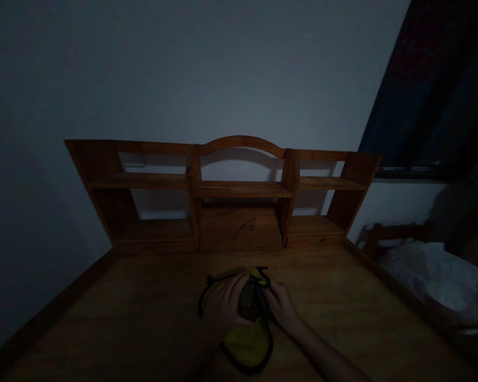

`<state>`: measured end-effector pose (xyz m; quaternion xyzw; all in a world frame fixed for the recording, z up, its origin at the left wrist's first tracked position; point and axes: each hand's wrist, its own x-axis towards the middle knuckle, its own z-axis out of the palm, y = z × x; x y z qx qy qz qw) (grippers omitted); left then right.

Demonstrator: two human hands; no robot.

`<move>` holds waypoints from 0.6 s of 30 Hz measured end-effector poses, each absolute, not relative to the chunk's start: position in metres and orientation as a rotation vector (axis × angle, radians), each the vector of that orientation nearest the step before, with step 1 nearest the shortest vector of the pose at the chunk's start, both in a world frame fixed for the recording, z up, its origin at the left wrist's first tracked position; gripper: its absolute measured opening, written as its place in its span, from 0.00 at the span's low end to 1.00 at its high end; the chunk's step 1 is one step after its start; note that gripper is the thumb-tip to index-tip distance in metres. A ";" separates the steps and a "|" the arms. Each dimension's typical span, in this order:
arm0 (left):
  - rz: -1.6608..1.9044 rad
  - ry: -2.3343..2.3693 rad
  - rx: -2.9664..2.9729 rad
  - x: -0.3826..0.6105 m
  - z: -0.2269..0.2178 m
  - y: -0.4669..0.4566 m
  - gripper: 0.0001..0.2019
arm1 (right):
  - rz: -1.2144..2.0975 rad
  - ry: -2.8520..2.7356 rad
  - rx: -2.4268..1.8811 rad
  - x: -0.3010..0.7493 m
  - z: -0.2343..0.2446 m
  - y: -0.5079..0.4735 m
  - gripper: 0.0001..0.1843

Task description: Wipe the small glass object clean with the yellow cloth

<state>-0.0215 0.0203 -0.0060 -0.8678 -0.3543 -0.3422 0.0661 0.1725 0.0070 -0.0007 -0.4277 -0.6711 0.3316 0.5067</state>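
Observation:
A yellow cloth piece with black edging (247, 342) lies spread on the wooden desktop in front of me. Over its middle sits a dark, blocky object (249, 301), too dim to name. My left hand (225, 298) curls round the left side of that object, fingers bent over it and closed. On the other side, my right hand (278, 302) pinches the cloth's black edge near the object's upper right. Its fingertips are partly hidden by the folded edge. A yellow flap stands up just beyond the hands, and more cloth shows left of my left hand.
A wooden shelf unit (241, 189) with several compartments stands along the back of the desktop (151, 307), against a pale wall (223, 69). Raised wooden edges border both sides. Right of the desk are a white bundle (438, 270) and a dark curtain (426, 90). The light is dim.

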 end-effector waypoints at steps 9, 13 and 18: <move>-1.095 -1.203 -2.541 -0.022 -0.009 0.024 0.46 | 0.967 -1.531 -0.965 0.167 0.009 0.007 0.17; -1.046 -1.173 -2.545 -0.023 -0.010 0.024 0.46 | 0.989 -1.600 -0.921 0.168 0.008 0.008 0.22; -0.933 -1.095 -2.556 -0.021 -0.008 0.021 0.47 | 0.970 -1.640 -0.969 0.171 0.004 0.007 0.23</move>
